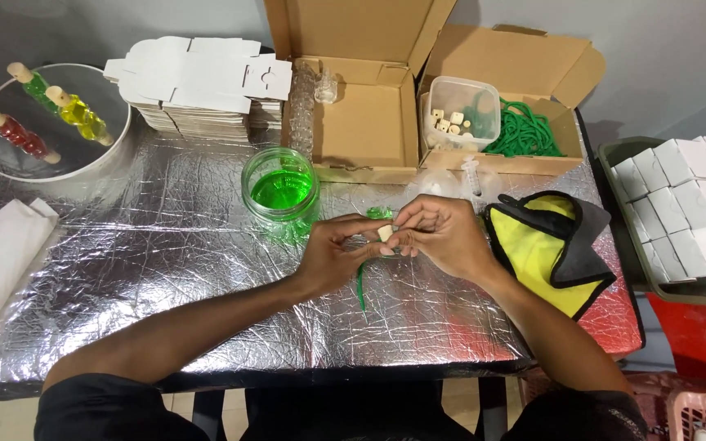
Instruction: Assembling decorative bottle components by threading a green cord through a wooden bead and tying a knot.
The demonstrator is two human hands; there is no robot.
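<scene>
Both hands meet over the middle of the silver foil table [165,269]. My left hand [338,255] and my right hand [441,237] pinch a small glass bottle with green liquid [379,214] and a beige cork [385,233] between their fingertips. A green cord [361,287] hangs from under my left hand onto the foil. Just left of the hands stands a glass jar of green liquid [281,191].
Two open cardboard boxes [365,122] stand at the back; one holds a tub of corks [461,113] and green cord [526,131]. A syringe [473,173], a yellow-grey cloth [545,245], stacked flat white cartons [198,86], a bowl of filled bottles [51,122] and a tray of white boxes [680,216] surround them.
</scene>
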